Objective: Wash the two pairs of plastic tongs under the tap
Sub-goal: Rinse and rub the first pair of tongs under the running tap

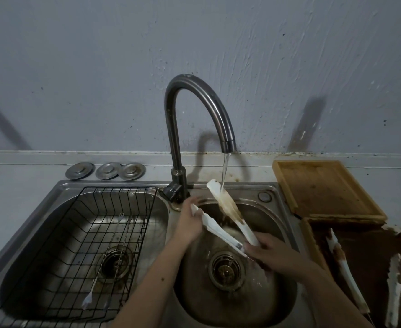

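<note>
Head view shows the right hand [274, 253] clamped on the hinge of white plastic tongs [227, 214] over the right sink basin [277, 297], left hand [190, 223] pinching the lower blade; rub the brown-stained upper blade under the tap [197, 124] stream, while the second tongs [346, 268] wait in the wooden tray [313, 245].

Both hands [190, 224] [269, 254] holding tongs [227, 209] under running tap [196, 129], 2nd pair [346, 271] in tray [313, 247]

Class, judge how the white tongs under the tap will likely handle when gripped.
The tongs are wet under the running water, so probably slippery. Their thin plastic arms splay apart, so likely springy and light. The right hand grips the joined end.
</note>
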Action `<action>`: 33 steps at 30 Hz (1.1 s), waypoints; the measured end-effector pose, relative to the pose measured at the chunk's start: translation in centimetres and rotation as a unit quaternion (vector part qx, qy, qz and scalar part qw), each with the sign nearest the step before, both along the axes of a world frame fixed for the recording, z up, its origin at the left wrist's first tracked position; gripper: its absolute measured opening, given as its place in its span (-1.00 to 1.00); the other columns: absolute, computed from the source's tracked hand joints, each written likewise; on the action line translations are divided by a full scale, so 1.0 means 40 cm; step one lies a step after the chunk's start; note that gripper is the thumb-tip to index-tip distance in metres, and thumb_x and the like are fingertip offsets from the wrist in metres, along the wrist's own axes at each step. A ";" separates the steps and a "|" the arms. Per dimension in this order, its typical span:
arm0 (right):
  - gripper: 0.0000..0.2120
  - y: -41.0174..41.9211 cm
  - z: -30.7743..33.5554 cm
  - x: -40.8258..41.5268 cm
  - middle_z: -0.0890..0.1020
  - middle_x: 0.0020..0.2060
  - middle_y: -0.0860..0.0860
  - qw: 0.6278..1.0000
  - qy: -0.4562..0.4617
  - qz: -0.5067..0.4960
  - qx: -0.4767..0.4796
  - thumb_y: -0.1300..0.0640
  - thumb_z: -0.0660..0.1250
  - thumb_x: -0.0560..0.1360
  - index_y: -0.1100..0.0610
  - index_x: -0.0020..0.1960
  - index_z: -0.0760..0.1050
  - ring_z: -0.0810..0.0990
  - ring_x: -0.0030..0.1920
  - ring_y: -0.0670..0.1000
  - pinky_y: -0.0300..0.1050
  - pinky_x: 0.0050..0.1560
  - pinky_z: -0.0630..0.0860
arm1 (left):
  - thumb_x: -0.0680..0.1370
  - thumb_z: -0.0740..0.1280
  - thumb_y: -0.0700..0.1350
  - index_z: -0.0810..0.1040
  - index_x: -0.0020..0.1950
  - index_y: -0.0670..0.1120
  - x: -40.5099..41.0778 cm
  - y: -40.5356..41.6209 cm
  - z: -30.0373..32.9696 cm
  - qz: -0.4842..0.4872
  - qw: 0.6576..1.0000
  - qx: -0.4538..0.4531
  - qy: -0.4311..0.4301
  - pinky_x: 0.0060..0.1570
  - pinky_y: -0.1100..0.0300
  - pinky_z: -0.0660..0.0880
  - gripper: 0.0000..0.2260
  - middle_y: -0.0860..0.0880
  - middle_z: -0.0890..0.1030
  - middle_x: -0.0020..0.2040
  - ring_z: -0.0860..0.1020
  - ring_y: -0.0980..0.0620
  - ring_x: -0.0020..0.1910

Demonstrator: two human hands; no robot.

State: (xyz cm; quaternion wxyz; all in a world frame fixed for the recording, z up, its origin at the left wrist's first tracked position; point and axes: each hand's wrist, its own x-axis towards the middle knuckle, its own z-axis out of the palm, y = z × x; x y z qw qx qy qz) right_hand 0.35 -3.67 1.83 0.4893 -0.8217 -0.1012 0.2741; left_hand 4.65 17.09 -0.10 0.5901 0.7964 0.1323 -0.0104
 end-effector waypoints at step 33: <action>-0.49 0.138 0.039 0.080 0.42 -0.77 -0.07 0.970 -0.097 -0.034 -0.218 -0.03 0.07 0.59 0.08 -0.51 0.33 0.41 -0.65 -0.18 -0.25 -0.45 0.27 | 0.58 0.24 -0.17 0.46 -0.08 -0.32 -0.010 -0.026 -0.037 0.190 0.757 -0.593 0.199 -0.41 0.27 0.56 -0.80 -0.19 0.55 -0.22 0.58 0.02 -0.48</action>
